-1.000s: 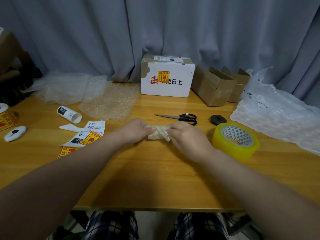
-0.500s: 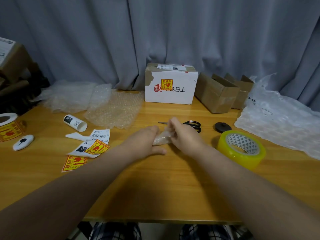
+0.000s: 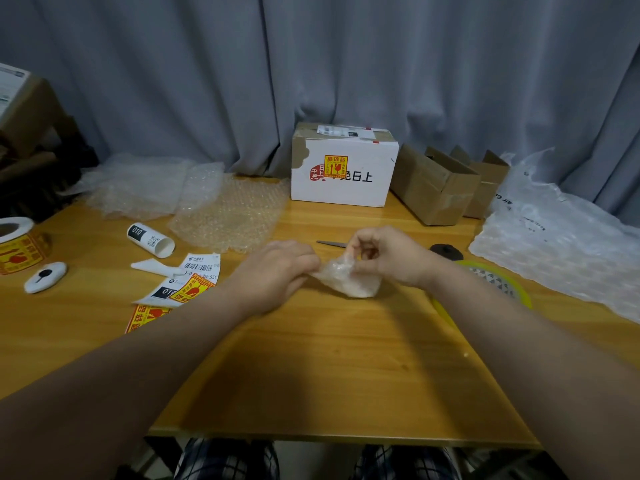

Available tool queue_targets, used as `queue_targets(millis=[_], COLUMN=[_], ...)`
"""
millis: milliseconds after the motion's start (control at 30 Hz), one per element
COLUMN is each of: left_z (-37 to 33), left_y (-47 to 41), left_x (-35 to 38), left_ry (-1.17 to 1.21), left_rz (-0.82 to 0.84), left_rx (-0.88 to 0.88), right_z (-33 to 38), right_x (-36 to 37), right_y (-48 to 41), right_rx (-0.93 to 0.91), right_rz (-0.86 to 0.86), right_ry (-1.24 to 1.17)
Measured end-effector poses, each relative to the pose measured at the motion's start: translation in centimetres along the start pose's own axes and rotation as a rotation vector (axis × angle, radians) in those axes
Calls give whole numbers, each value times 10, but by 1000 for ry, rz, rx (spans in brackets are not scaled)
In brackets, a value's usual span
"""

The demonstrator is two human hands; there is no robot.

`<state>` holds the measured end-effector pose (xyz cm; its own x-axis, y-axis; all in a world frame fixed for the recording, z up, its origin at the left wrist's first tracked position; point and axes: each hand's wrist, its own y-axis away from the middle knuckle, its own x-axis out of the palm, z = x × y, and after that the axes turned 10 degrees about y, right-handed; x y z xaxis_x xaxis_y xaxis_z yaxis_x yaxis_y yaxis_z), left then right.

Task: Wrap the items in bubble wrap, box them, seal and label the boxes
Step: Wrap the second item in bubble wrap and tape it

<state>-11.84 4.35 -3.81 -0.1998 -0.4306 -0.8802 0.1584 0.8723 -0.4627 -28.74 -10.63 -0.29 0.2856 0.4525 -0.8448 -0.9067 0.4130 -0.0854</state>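
A small bundle of clear bubble wrap (image 3: 349,280) lies at the middle of the wooden table (image 3: 311,368). My left hand (image 3: 277,271) pinches its left end. My right hand (image 3: 388,254) pinches the top right of the bundle with curled fingers. What is inside the wrap cannot be made out. A white sealed box (image 3: 343,174) with a yellow fragile sticker stands at the back. Two open brown boxes (image 3: 436,188) stand to its right. A yellow tape roll (image 3: 498,285) lies partly behind my right forearm.
Loose bubble wrap sheets (image 3: 228,216) lie at the back left, air-cushion film (image 3: 561,237) at the right. A white tube (image 3: 150,239), shipping labels (image 3: 187,282), a sticker roll (image 3: 17,247), a white cutter (image 3: 45,277), scissors (image 3: 332,243) and a dark round object (image 3: 446,251) lie around.
My right hand has lifted and pulled the wrap up and to the right, so the bundle now spreads out between both hands. The view has shifted slightly.
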Motion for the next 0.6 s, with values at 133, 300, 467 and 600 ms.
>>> queue_targets(millis=[133, 300, 467, 600], left_z=[-3, -7, -8, -4], left_y=[0, -1, -7, -6], left_x=[-5, -9, -19, -36], left_ry=[197, 317, 574, 919], left_rz=[-23, -36, -21, 150], left_rx=[-196, -348, -463, -606], right_z=[-1, 1, 3, 12], right_x=[17, 34, 23, 21], right_y=[9, 16, 18, 11], right_rx=[-26, -85, -212, -363], right_rz=[-313, -289, -272, -350], right_ry=[-93, -48, 271, 325])
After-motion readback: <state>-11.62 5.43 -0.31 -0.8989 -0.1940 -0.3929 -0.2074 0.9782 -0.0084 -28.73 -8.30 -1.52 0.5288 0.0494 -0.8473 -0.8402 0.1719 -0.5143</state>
